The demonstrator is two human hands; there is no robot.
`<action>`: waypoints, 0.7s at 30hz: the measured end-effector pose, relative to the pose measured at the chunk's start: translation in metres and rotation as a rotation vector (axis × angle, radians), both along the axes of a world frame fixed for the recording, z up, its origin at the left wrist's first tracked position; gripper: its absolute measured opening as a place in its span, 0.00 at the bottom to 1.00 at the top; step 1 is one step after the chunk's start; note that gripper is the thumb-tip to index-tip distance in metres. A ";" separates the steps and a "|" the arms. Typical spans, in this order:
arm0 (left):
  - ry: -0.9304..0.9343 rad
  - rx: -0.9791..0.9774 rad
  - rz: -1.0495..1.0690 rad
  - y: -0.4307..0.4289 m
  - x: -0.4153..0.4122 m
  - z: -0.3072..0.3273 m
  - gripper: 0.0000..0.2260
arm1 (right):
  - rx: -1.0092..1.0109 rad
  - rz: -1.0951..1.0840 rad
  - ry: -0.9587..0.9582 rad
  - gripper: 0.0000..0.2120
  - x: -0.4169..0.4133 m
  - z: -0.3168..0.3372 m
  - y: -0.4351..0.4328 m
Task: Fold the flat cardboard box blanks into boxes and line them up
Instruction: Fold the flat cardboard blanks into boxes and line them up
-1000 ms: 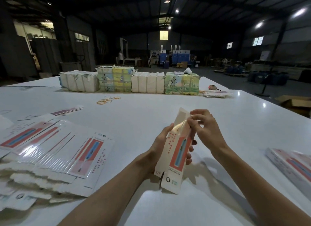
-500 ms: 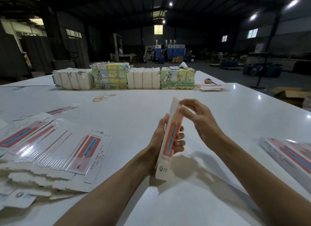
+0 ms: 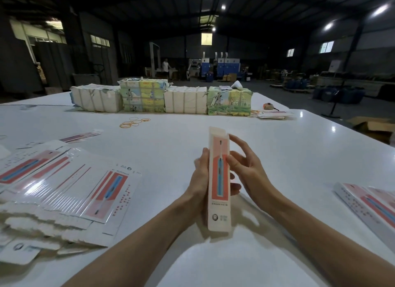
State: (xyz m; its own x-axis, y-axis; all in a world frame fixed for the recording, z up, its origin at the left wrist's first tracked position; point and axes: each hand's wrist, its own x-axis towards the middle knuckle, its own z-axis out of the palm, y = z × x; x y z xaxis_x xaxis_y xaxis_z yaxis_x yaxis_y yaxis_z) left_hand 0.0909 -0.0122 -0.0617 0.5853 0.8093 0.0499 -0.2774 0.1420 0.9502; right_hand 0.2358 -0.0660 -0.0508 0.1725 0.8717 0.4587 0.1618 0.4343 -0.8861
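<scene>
- My left hand (image 3: 199, 180) grips the box (image 3: 219, 180): the palm lies against its left side, and the fingers curl round the back, with their tips showing past its right edge.
- My right hand (image 3: 248, 169) is open and holds nothing. Its fingers are loosely spread just beside the box's upper right edge. The thumb looks to touch that edge, though I cannot tell for certain.
- The box stands nearly upright between my hands, above the white table (image 3: 277, 150) and in front of me. Its pink face with the blue toothbrush picture is turned towards me.
- A flap stands open at the box's top end. Whether the bottom end touches the table I cannot tell.
- To my left, a fanned pile of flat blanks (image 3: 64, 190) lies on the table, printed side up and well apart from the box.
- At the right edge of the table lie finished boxes (image 3: 367, 207), side by side.
- Further out, yellow rubber bands (image 3: 134, 122) lie loose on the table.
- Along the far edge stands a row of four tied bundles (image 3: 162, 98), two white and two with coloured print.
- Just right of that row lie a few loose blanks (image 3: 274, 115).
</scene>
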 end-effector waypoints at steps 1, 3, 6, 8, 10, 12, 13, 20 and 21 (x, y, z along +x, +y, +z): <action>0.038 0.102 0.100 0.001 0.002 -0.001 0.22 | 0.007 -0.017 -0.013 0.26 0.003 0.000 0.000; 0.091 0.367 0.252 0.006 0.001 -0.002 0.16 | 0.011 -0.060 -0.052 0.28 0.009 0.003 -0.001; 0.055 0.494 0.204 0.011 -0.001 -0.001 0.18 | -0.012 -0.052 -0.087 0.29 0.014 0.003 -0.001; 0.046 0.424 0.094 0.007 -0.001 0.004 0.21 | -0.023 -0.046 -0.101 0.27 0.016 0.002 -0.002; 0.061 0.411 0.018 0.002 0.001 0.007 0.34 | -0.032 -0.023 -0.098 0.27 0.017 0.003 -0.002; 0.093 0.425 -0.019 0.001 0.003 0.006 0.46 | -0.040 0.000 -0.083 0.26 0.018 0.003 -0.003; 0.087 0.413 -0.038 0.000 0.003 0.005 0.48 | -0.045 -0.005 -0.091 0.25 0.019 0.003 -0.003; 0.127 0.335 -0.047 -0.005 0.001 0.007 0.43 | -0.111 -0.056 -0.145 0.18 0.014 0.004 0.000; 0.151 0.352 -0.039 -0.006 0.001 0.006 0.43 | -0.117 -0.062 -0.159 0.16 0.014 0.003 0.000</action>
